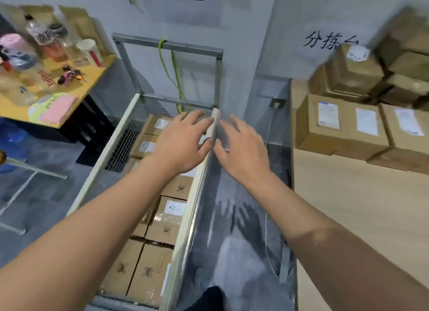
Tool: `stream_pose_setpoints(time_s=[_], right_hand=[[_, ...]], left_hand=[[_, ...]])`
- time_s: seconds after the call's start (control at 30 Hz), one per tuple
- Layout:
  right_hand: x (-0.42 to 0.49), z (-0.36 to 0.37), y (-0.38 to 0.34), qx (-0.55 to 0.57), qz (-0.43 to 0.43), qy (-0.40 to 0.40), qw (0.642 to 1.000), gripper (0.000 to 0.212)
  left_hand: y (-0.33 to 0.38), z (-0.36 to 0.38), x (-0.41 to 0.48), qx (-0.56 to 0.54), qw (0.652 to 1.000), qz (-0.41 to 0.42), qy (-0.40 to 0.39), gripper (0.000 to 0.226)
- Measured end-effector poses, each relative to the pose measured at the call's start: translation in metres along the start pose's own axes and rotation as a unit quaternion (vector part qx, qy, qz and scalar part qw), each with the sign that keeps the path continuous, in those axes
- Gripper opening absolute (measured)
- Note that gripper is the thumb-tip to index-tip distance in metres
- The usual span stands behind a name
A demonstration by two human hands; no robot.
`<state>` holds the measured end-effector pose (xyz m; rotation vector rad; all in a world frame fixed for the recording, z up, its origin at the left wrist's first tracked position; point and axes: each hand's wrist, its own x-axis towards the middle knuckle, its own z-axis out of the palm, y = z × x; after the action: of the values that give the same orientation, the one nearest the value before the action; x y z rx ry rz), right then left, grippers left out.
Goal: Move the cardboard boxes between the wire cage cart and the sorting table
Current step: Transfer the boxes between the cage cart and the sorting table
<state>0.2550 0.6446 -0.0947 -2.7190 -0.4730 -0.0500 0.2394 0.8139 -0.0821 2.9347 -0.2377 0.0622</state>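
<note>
The wire cage cart (197, 190) stands in the middle with several cardboard boxes (148, 269) packed on its floor. My left hand (181, 143) hovers over the cart, fingers spread and straight, holding nothing. My right hand (241, 152) hangs just right of the cart's right rail, over the floor, also spread and empty. The light wooden sorting table (348, 217) is on the right, with several labelled cardboard boxes (341, 127) stacked at its far end.
A yellow side table (69, 87) at the left carries bottles, cups and small items. A green cord (173, 78) hangs from the cart's rear metal frame. A grey floor strip (243, 217) with a white cable separates cart and sorting table.
</note>
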Motion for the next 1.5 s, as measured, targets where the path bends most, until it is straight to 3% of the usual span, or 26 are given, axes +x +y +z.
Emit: stream_pose_setpoints(time_s=[0.5, 0.83, 1.17, 1.5], right_hand=[[-0.179, -0.102, 0.179, -0.018, 0.222, 0.101, 0.97, 0.052], [-0.245, -0.141, 0.22, -0.04, 0.329, 0.14, 0.933, 0.05], [-0.285, -0.178, 0.245, -0.057, 0.383, 0.177, 0.905, 0.05], [-0.342, -0.222, 0.334, -0.064, 0.35, 0.182, 0.917, 0.051]], left_hand=[[0.265, 0.036, 0.011, -0.044, 0.975, 0.216, -0.024, 0.056], [0.356, 0.045, 0.014, -0.057, 0.948, 0.31, -0.047, 0.055], [0.423, 0.037, 0.012, -0.043, 0.919, 0.389, -0.051, 0.055], [0.515, 0.05, -0.003, -0.011, 0.933, 0.357, -0.031, 0.055]])
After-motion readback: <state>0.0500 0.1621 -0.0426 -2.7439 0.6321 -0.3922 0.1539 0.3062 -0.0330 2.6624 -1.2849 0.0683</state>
